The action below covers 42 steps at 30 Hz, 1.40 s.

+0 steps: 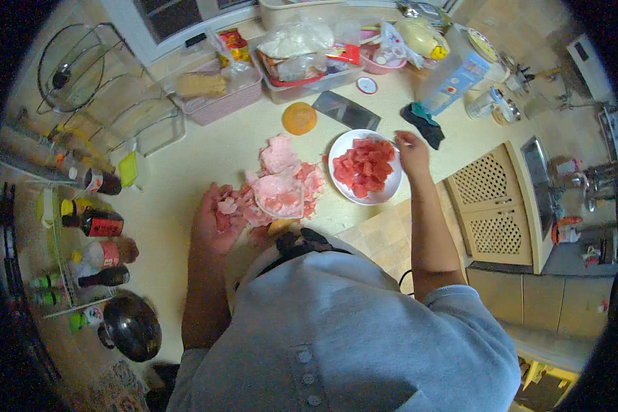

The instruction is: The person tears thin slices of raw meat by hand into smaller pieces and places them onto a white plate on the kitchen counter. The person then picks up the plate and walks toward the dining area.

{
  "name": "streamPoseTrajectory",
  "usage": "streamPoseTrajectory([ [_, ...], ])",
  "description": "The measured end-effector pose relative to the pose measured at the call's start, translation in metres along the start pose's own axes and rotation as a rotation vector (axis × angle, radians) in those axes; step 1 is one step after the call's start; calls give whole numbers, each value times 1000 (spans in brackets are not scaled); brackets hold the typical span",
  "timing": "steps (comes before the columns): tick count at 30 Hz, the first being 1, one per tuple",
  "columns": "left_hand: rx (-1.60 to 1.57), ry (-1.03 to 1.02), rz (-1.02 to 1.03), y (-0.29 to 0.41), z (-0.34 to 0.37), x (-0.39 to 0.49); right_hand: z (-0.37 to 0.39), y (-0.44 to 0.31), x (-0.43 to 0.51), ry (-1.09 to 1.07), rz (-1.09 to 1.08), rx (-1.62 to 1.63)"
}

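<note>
My right hand (411,148) grips the right rim of a white plate (346,193), which carries a heap of red fruit flesh (364,166), apparently pomelo. On the left, my left hand (213,221) is cupped around pale pink fruit membrane scraps (228,207); its fingertips are partly hidden. Between the hands lies a pile of thick pink peel pieces (278,190), with the pith side up on some of them. A yellow bit of peel (282,225) shows at the counter's edge near my body. Beyond the pile rests a round orange-yellow piece of peel (299,118).
A dark smartphone (346,110) lies behind the plate, and a black and teal cloth (424,126) to its right. Storage baskets (221,100) line the back. Bottles (103,224) and a black pot (132,327) stand left. Lattice cabinet doors (486,201) are at right.
</note>
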State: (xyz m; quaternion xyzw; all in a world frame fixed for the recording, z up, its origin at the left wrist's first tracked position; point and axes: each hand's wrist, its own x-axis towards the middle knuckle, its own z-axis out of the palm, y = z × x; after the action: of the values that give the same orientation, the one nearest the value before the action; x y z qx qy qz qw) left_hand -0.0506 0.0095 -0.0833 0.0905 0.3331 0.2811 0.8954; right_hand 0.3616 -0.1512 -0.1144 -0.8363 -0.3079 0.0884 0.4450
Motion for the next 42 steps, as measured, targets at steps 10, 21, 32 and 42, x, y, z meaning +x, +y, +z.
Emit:
streamPoseTrajectory([
  [10, 128, -316, 47, -18, 54, -24, 47, -191, -117, -659, -639, 360],
  [21, 316, -283, 144, -22, 69, -31, 54, -221, -121, -512, -906, 120],
  [32, 908, -68, 482, -25, 92, -69, 56, -207, -120, -1020, 181, 938],
  [42, 1052, 5, 720, -32, 92, -70, 64, -208, -130, -822, -200, 724],
])
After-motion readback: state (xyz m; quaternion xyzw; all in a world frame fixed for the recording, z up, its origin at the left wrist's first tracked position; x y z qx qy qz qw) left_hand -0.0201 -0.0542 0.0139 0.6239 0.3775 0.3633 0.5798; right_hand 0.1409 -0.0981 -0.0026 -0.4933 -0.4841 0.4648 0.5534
